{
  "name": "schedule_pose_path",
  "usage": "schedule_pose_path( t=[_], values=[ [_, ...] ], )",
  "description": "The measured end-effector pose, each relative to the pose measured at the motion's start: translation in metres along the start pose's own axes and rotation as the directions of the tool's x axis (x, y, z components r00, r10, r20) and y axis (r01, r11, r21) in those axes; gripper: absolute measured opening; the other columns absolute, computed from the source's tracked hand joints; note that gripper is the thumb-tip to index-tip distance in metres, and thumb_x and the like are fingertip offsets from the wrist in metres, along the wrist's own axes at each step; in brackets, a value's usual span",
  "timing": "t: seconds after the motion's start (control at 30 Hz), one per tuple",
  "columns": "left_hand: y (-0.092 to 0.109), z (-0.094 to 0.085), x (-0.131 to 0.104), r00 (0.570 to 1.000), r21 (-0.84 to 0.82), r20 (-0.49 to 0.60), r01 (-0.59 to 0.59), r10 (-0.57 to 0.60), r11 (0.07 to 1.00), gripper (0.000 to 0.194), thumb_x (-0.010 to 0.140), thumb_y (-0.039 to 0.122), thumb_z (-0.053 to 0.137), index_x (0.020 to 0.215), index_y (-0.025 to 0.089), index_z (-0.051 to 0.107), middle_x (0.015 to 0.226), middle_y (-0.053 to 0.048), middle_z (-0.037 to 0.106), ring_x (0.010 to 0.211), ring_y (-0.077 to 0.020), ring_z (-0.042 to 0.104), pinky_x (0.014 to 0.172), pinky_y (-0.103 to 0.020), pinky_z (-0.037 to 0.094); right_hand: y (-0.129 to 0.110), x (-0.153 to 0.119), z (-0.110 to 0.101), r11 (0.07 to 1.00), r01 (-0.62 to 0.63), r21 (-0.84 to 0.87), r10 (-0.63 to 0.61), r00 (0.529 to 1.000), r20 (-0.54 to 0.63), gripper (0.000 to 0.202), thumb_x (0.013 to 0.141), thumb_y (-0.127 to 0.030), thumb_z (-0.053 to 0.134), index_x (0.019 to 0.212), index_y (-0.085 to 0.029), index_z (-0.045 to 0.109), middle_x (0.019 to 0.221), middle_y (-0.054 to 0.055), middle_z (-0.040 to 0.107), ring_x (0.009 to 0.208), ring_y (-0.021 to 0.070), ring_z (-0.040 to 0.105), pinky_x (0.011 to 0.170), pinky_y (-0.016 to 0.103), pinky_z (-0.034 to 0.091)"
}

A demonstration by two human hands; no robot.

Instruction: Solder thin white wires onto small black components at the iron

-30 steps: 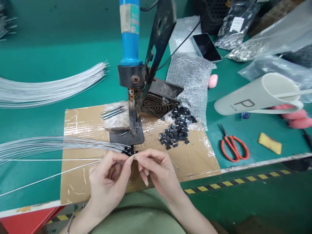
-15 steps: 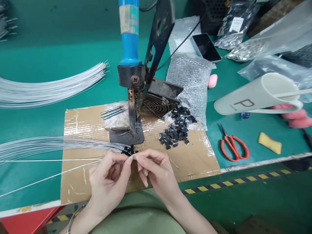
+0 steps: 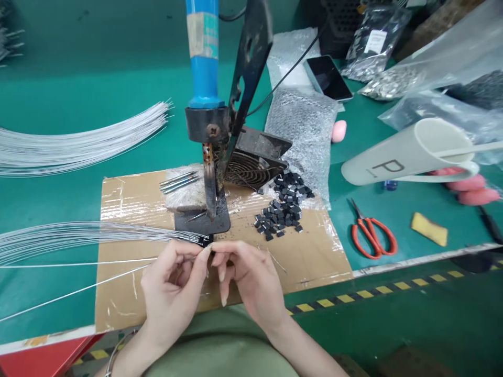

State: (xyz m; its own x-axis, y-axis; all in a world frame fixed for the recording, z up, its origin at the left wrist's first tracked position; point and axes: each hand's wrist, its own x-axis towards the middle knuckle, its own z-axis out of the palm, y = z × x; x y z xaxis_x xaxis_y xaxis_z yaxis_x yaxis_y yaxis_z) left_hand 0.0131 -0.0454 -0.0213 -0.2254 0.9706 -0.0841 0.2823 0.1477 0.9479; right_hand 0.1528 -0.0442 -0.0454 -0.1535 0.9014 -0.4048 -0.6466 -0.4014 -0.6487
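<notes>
My left hand [image 3: 171, 285] is closed in a pinch on a white wire [image 3: 78, 264]; a second white wire [image 3: 74, 291] also runs into it from the left. My right hand [image 3: 251, 283] meets it fingertip to fingertip, thumb and index drawn together, the other fingers loosely curled. Whatever lies between its tips is too small and covered to make out. Just behind the fingers, a bundle of white wires [image 3: 98, 230] ends in small black connectors [image 3: 206, 240]. Above them a blue-handled soldering iron [image 3: 204, 78] hangs in a stand, tip down.
Cardboard [image 3: 314, 256] lies under my hands. On it are a pile of small black connectors [image 3: 285, 207] and a fan [image 3: 251, 167]. Red-handled scissors [image 3: 373, 238], a yellow sponge [image 3: 429, 229] and a white cup [image 3: 408, 152] stand right. More wires [image 3: 78, 149] lie back left.
My right fingertips have shifted slightly left, in against my left fingertips. The right fingers hang a little looser. The whole view has moved slightly.
</notes>
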Motion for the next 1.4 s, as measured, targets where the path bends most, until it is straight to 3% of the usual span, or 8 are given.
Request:
schedule_pose_path(
  t=[0.1,0.17,0.3,0.4,0.5,0.63,0.83,1.4],
  values=[
    [0.003,-0.002,0.004,0.997,-0.036,0.0,0.082,-0.082,0.996,0.009,0.09,0.022,0.078,0.083,0.019,0.073,0.069,0.001,0.068,0.057,-0.0095,0.056,0.053,-0.017,0.046,-0.016,-0.005,-0.026,0.979,0.145,-0.144,-0.155,0.986,-0.058,0.067,0.104,-0.07,0.043,0.103,-0.021,0.089,0.083,0.012,0.079,0.064,0.0212,0.068,0.043,0.03,0.06],
    [0.002,-0.005,0.006,0.994,-0.061,0.012,0.105,-0.105,0.993,0.004,0.09,0.022,0.078,0.087,0.02,0.076,0.072,0.001,0.071,0.06,-0.0093,0.058,0.055,-0.016,0.048,-0.028,-0.009,-0.051,0.869,0.286,-0.405,-0.393,0.894,-0.213,0.065,0.107,-0.064,0.043,0.09,-0.021,0.088,0.076,0.009,0.078,0.054,0.0183,0.065,0.045,0.03,0.057],
    [0.003,-0.007,0.009,0.995,-0.086,0.055,0.084,-0.08,0.993,0.002,0.089,0.021,0.078,0.089,0.021,0.08,0.074,0.0,0.073,0.062,-0.0097,0.062,0.056,-0.015,0.05,-0.045,-0.011,-0.089,0.283,0.118,-0.952,-0.742,0.655,-0.139,0.025,0.096,-0.042,0.076,0.087,-0.02,0.084,0.077,0.005,0.073,0.065,0.0178,0.062,0.059,0.031,0.051],
    [0.008,-0.006,0.009,0.992,-0.083,0.043,0.12,-0.116,0.989,0.002,0.089,0.021,0.078,0.087,0.02,0.079,0.074,0.001,0.072,0.061,-0.0096,0.061,0.056,-0.016,0.05,-0.048,-0.008,-0.097,0.025,0.072,-0.997,-0.724,0.689,0.032,0.016,0.091,-0.035,0.081,0.091,-0.02,0.081,0.076,0.002,0.068,0.068,0.0175,0.058,0.059,0.03,0.047],
    [0.014,-0.005,0.009,0.991,-0.084,0.032,0.132,-0.129,0.988,0.004,0.089,0.019,0.078,0.085,0.021,0.078,0.073,0.002,0.071,0.061,-0.0093,0.06,0.057,-0.015,0.05,-0.046,-0.007,-0.093,-0.04,0.102,-0.994,-0.686,0.72,0.102,0.013,0.093,-0.032,0.078,0.091,-0.02,0.078,0.076,0.002,0.068,0.071,0.0183,0.059,0.06,0.03,0.047],
    [0.015,-0.005,0.01,0.993,-0.108,0.034,0.114,-0.111,0.988,0.008,0.089,0.015,0.076,0.084,0.022,0.077,0.072,0.003,0.07,0.064,-0.0084,0.063,0.06,-0.013,0.051,-0.042,-0.009,-0.092,0.053,0.09,-0.995,-0.7,0.713,0.027,0.012,0.094,-0.032,0.077,0.089,-0.021,0.077,0.078,0.002,0.071,0.063,0.0156,0.058,0.057,0.029,0.048],
    [0.007,-0.008,0.014,0.996,-0.079,0.084,0.029,-0.023,0.996,0.007,0.089,0.016,0.076,0.085,0.022,0.078,0.071,0.003,0.07,0.06,-0.0079,0.062,0.056,-0.012,0.05,-0.034,-0.01,-0.084,0.467,0.224,-0.856,-0.698,0.687,-0.201,0.016,0.089,-0.032,0.085,0.094,-0.02,0.076,0.086,0.005,0.082,0.066,0.0176,0.075,0.063,0.029,0.063],
    [0.022,-0.004,0.014,0.992,-0.007,0.028,0.122,-0.122,0.992,0.008,0.088,0.018,0.073,0.082,0.023,0.076,0.071,0.005,0.069,0.062,-0.0071,0.053,0.057,-0.015,0.041,-0.029,0.001,-0.019,0.782,0.379,-0.495,-0.48,0.872,-0.091,0.008,0.093,-0.016,0.078,0.093,-0.024,0.081,0.071,-0.002,0.073,0.058,0.0096,0.068,0.054,0.017,0.061]
  ],
)
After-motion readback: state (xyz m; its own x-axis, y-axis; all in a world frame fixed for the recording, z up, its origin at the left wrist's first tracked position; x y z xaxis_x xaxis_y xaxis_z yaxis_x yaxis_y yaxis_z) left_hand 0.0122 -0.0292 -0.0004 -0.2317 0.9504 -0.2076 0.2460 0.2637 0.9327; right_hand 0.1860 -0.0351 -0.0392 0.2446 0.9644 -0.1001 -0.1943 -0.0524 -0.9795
